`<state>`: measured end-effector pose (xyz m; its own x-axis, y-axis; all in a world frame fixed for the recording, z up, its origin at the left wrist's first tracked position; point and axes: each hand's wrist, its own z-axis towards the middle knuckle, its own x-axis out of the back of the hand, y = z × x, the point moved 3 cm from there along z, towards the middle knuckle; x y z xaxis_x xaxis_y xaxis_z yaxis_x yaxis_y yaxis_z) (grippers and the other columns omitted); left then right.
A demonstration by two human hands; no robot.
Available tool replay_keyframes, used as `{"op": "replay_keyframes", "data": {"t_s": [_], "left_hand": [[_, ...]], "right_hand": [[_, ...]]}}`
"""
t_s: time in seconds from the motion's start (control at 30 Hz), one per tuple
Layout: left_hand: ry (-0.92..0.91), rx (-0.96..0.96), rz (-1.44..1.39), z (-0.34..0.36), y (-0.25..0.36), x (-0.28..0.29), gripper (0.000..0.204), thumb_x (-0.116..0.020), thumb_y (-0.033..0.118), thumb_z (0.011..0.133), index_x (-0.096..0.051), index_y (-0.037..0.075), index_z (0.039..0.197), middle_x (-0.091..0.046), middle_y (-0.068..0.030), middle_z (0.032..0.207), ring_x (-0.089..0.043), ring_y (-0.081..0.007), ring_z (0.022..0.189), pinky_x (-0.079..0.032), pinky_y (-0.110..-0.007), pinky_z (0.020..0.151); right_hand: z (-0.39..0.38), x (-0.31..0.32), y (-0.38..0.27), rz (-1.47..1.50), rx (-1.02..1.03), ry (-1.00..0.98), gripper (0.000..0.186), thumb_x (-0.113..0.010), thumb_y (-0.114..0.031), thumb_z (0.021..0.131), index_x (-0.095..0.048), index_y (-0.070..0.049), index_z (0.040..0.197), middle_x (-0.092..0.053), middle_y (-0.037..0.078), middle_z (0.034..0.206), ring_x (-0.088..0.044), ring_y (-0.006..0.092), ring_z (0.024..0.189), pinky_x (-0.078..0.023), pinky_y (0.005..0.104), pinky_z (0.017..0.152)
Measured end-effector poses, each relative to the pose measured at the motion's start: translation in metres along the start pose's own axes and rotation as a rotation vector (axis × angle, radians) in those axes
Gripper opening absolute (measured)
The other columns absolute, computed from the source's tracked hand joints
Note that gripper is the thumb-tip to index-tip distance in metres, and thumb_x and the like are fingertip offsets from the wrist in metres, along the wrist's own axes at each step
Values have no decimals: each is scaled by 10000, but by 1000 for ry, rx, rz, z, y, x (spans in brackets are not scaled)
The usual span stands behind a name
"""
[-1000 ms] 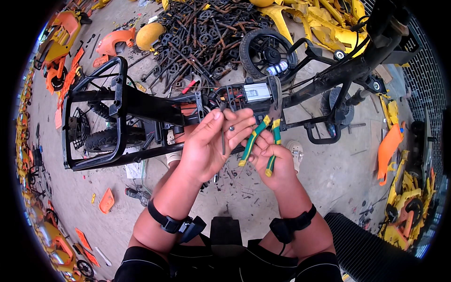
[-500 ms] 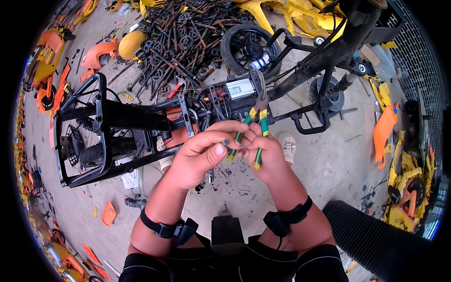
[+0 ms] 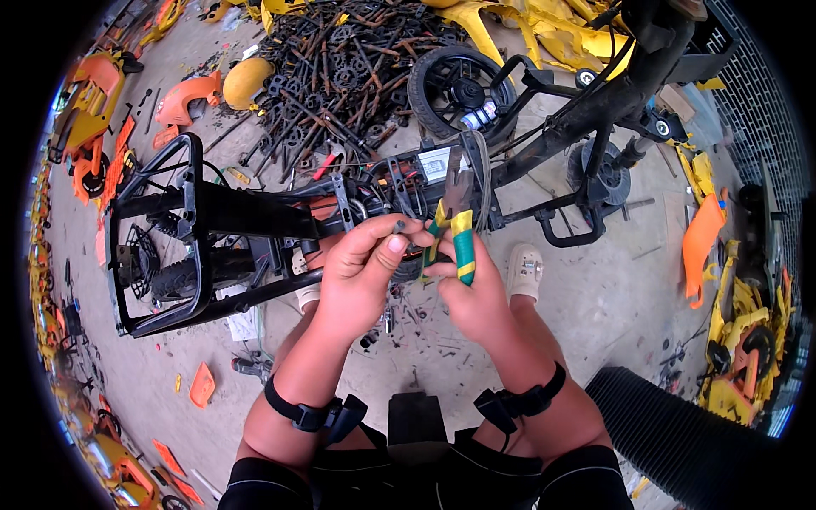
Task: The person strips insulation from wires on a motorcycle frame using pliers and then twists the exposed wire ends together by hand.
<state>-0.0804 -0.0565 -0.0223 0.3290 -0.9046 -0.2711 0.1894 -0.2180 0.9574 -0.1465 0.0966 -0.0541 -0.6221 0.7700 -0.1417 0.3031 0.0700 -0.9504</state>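
Observation:
Above the bike frame (image 3: 255, 212), my hands are close together. My left hand (image 3: 361, 259) is closed, pinching a small dark cylindrical piece (image 3: 398, 228) between thumb and forefinger; what else it may hold is hidden. My right hand (image 3: 472, 289) is wrapped round pliers (image 3: 460, 191) with green and yellow taped handles. Their steel jaws point away from me, over the frame's middle. The handles stand somewhat apart, with fingers between them. Just beyond the jaws, a silver box with a label (image 3: 433, 166) sits in the frame among wires.
A heap of rusty metal parts (image 3: 340, 85) lies beyond the frame, beside a black wheel (image 3: 463, 92). Orange and yellow plastic panels (image 3: 701, 246) are scattered on both sides. A black ribbed seat-like thing (image 3: 663, 429) is near my right. Small debris dots the concrete floor (image 3: 408, 348).
The pliers have turned in my right hand, their jaws now showing larger and more plainly. My left hand still pinches the small piece, raised slightly. The whole view has shifted a little.

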Motion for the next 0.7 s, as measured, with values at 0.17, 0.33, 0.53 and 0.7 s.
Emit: {"op": "replay_keyframes", "data": {"t_s": [0.17, 0.33, 0.53, 0.7], "left_hand": [[52, 19, 49, -1, 0, -3, 191, -530, 107, 1054, -604, -16, 1181, -695, -129, 1132, -651, -203, 1113, -488, -358, 1025], [63, -1, 48, 1, -1, -3, 181, -523, 101, 1056, -606, -15, 1168, -688, -140, 1162, -647, -213, 1126, -486, -363, 1031], [71, 14, 13, 2, -5, -1, 186, -527, 100, 1055, -615, -20, 1166, -695, -142, 1153, -652, -211, 1116, -495, -357, 1020], [196, 132, 40, 1, -4, 0, 208, -545, 97, 1050, -612, -39, 1193, -714, -124, 1062, -669, -168, 1008, -530, -314, 936]], "right_hand": [[-5, -4, 1, -90, 71, 6, 729, -464, 112, 825, -296, 1, 1527, -514, 170, 1341, -658, 251, 1112, -530, 350, 935], [-7, -6, -5, -175, 96, 4, 748, -485, 99, 836, -272, -2, 1545, -515, 146, 1304, -651, 253, 1128, -535, 337, 896], [-8, -8, 1, -252, 144, 6, 777, -514, 76, 844, -243, -7, 1568, -533, 135, 1291, -648, 220, 1119, -538, 320, 867], [-9, -9, -7, -306, 129, -13, 791, -526, 64, 839, -238, -7, 1571, -547, 145, 1293, -650, 219, 1100, -535, 326, 882]]}}
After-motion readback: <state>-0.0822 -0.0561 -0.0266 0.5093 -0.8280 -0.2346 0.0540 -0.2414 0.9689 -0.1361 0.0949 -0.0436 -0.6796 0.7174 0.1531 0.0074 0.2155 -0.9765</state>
